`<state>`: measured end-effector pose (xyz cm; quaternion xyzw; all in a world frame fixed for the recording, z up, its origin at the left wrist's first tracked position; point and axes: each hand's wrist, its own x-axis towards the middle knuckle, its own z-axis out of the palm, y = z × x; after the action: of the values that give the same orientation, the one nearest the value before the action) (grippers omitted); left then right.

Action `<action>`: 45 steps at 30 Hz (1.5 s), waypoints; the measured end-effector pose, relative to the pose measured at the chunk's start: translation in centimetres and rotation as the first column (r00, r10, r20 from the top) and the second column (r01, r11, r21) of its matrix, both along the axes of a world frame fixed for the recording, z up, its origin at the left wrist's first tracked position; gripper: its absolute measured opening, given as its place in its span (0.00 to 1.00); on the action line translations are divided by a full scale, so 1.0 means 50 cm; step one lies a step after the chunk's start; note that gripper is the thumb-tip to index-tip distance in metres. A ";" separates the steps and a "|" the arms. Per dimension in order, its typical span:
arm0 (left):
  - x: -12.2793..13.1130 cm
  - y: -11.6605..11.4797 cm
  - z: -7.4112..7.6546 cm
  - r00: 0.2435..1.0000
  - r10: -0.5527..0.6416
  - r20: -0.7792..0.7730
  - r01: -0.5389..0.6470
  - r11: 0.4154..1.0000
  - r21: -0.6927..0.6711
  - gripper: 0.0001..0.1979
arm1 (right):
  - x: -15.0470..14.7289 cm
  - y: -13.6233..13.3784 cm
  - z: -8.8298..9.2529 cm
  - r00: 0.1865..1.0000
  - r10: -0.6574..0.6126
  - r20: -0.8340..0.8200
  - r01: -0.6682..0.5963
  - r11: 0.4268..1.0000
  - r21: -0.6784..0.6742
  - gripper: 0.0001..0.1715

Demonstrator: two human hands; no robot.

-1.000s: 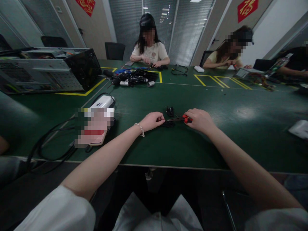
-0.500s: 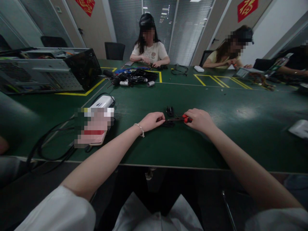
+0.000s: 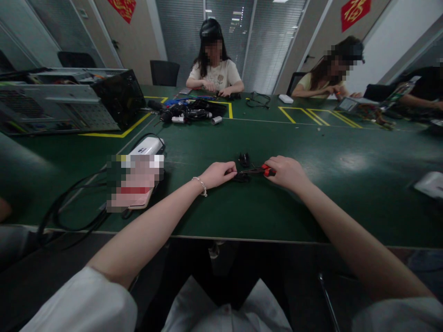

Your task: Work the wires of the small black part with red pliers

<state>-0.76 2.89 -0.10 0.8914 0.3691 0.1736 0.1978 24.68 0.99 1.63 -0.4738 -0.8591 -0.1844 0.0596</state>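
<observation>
Over the green table (image 3: 214, 212), I see the right hand (image 3: 285, 170) wrapped round the pliers (image 3: 255, 170), presumably for leverage, their nose pointing at the left hand (image 3: 218, 174), which pinches something tiny I can't make out, apparently steadying it. A black part (image 3: 244, 160) lies just beyond.

Green table (image 3: 311, 161), computer case (image 3: 83, 108), yellow markings (image 3: 230, 110)

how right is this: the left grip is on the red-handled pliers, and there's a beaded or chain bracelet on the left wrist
One thing is wrong: the right grip is on the red-handled pliers, not the left, as the head view shows. The bracelet is indeed on the left wrist.
</observation>
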 end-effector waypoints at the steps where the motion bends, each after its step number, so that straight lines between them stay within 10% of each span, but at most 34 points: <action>1: 0.000 0.000 0.000 1.000 0.007 -0.004 -0.007 1.000 -0.001 0.07 | 0.000 -0.001 0.001 1.000 0.001 -0.002 -0.001 1.000 0.000 0.12; 45: 0.002 0.001 -0.001 0.999 0.004 -0.054 -0.002 0.999 0.054 0.07 | 0.000 -0.001 -0.003 1.000 -0.012 0.000 0.012 1.000 -0.012 0.13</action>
<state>-0.67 2.96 -0.16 0.9002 0.3709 0.1594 0.1633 24.68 0.92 1.46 -0.4795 -0.8572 -0.1794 0.0558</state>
